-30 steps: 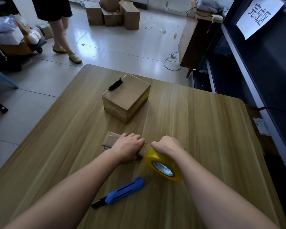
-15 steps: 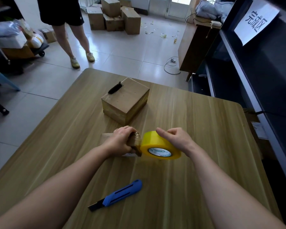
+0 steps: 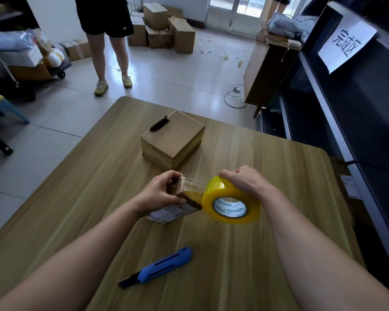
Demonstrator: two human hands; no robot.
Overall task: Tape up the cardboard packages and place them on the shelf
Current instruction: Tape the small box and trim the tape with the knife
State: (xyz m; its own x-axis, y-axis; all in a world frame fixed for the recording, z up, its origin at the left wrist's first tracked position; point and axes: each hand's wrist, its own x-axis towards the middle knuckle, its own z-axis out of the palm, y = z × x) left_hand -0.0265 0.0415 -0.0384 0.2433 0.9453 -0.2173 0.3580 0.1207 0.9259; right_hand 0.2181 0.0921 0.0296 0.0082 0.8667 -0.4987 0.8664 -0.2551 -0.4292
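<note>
1. Small cardboard package (image 3: 189, 197) sits tilted over the middle of the table (image 3: 279, 176), a little toward the near edge, with a printed label on its lower face. Whether its bottom edge touches the wood cannot be told.
2. Left hand (image 3: 160, 191) grips the small cardboard package, fingers curled over the far top corner and thumb pressed on the near face.
3. Right hand (image 3: 243, 180) holds the yellow tape roll (image 3: 222, 190) from above, fingers wrapped over its rim, just right of the package. A strip of clear tape (image 3: 197, 184) runs from roll to box.
4. The step appears to be winding tape round the package. The strip could twist, wrinkle or stick to itself if the roll swings off line. A hard pull could also swivel the light box in its one-handed grip.
5. Larger cardboard box (image 3: 173, 140) stands toward the far edge, well apart from both hands, with a dark object (image 3: 160, 124) on its top.
6. Blue utility knife (image 3: 164, 264) lies by the near edge between the forearms, its dark blade end showing. An arm drawn back carelessly could catch it.
7. Dark shelf (image 3: 346, 131) runs along the table's right edge under a paper sign (image 3: 346, 43). A bystander's legs (image 3: 108, 59) and stacked cartons (image 3: 162, 28) are on the floor beyond the far edge.
</note>
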